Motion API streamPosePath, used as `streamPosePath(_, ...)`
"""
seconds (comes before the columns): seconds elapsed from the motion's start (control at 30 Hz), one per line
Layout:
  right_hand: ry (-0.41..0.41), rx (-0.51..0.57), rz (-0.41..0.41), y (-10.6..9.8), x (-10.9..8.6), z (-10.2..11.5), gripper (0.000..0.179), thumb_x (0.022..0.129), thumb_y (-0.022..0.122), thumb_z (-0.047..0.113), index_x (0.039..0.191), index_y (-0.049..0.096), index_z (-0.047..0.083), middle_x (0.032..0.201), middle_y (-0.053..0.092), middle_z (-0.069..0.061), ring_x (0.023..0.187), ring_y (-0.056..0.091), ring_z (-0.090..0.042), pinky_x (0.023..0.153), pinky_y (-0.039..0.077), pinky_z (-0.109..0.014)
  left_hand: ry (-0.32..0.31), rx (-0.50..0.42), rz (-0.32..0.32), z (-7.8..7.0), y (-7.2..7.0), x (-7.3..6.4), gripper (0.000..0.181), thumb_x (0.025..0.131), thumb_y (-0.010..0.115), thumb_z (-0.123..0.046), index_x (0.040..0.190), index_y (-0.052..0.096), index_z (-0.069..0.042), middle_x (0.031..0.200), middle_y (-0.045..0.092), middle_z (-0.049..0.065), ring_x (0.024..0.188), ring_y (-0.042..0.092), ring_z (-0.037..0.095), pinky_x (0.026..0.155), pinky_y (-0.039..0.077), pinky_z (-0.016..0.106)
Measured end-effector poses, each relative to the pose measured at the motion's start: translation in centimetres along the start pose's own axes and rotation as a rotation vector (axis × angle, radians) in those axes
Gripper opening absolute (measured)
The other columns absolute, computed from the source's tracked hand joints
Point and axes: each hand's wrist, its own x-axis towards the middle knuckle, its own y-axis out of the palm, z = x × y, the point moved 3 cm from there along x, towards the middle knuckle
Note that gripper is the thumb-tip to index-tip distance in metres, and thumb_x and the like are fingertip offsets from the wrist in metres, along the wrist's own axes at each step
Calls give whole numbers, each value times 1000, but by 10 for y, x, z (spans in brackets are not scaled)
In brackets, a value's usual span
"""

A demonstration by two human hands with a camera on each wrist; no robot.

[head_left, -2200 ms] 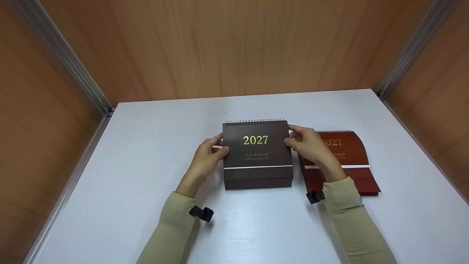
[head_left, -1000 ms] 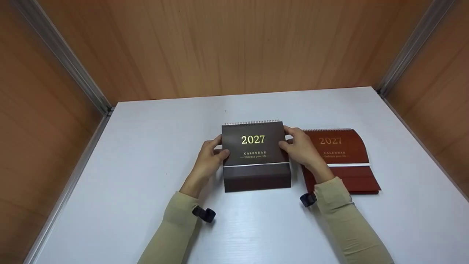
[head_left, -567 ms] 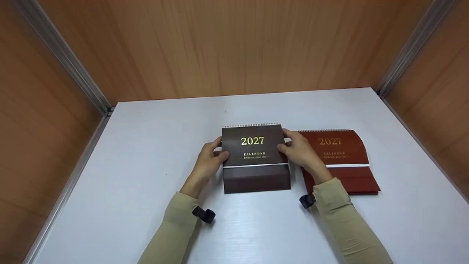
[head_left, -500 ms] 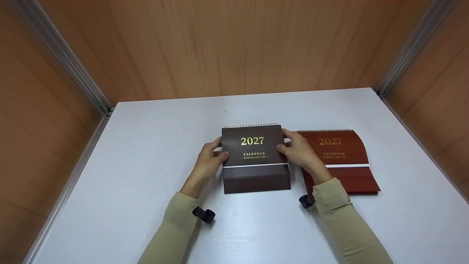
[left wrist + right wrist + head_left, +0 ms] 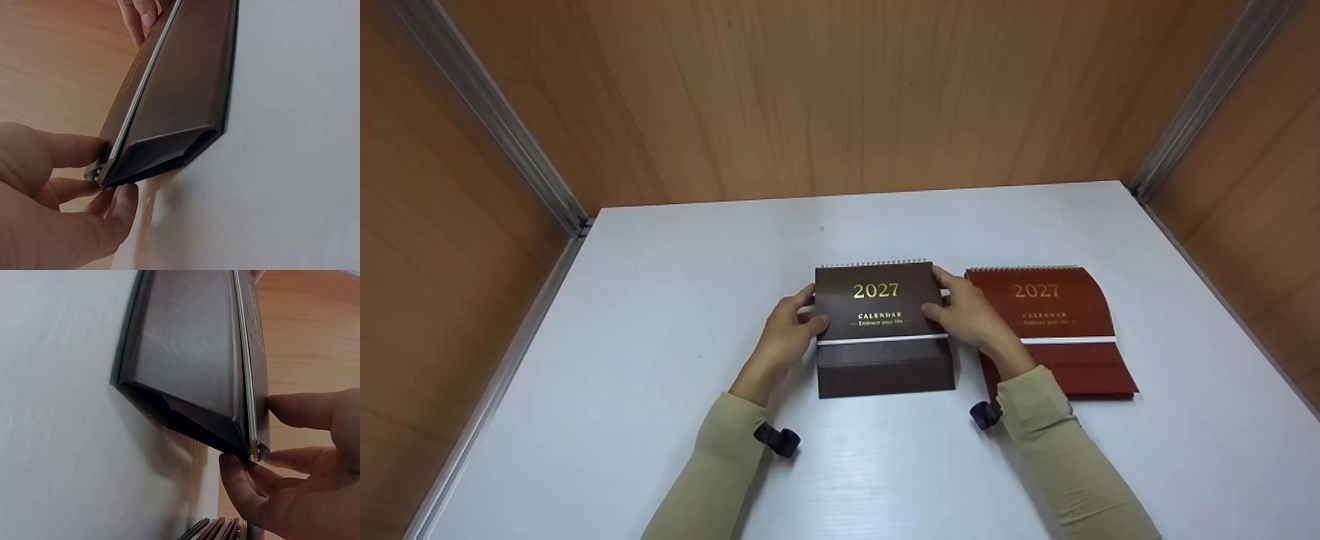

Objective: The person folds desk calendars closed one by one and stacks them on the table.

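A dark brown 2027 desk calendar [image 5: 881, 319] stands propped as a low wedge on the white table, its wire spiral along the far top edge. My left hand [image 5: 784, 334] pinches its left edge, thumb on the front cover and fingers behind. On the opposite edge my right hand [image 5: 973, 315] pinches in the same way. The wrist views show the calendar's base [image 5: 180, 73] on the table and a hollow, open end beneath the cover [image 5: 261, 371]. Just right of it lies a red 2027 desk calendar [image 5: 1069, 307], partly hidden by my right hand and wrist.
The white table [image 5: 645, 315] meets a wood-grain back panel [image 5: 840, 97] at its far edge. Wood-grain side panels with metal corner rails [image 5: 510, 120] enclose it left and right. A black wrist camera [image 5: 985, 415] hangs near the red calendar's front corner.
The brown calendar's spiral edge has sunk lower in the view and shifted slightly left. My right hand has moved left and down with it, uncovering more of the red calendar. Both hands keep their hold.
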Motion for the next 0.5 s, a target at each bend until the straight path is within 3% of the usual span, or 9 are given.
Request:
streamPosePath(0.27,19,-4,30,2,0,-3,72,106,62,11,167,25,1,164,38,-30,136,56,-43,116,45,-57,-6,12,4,2,1,0,70,102,63,-5,165,35,-3,157,46,25,140,53,42,117,45,51)
streamPosePath(0.5,17,-12,56,2,-1,-2,72,105,62,10,166,25,-3,166,32,-31,152,36,-47,126,30,-59,-5,26,9,2,2,2,67,101,64,-4,163,40,-5,158,48,23,142,53,42,119,44,51)
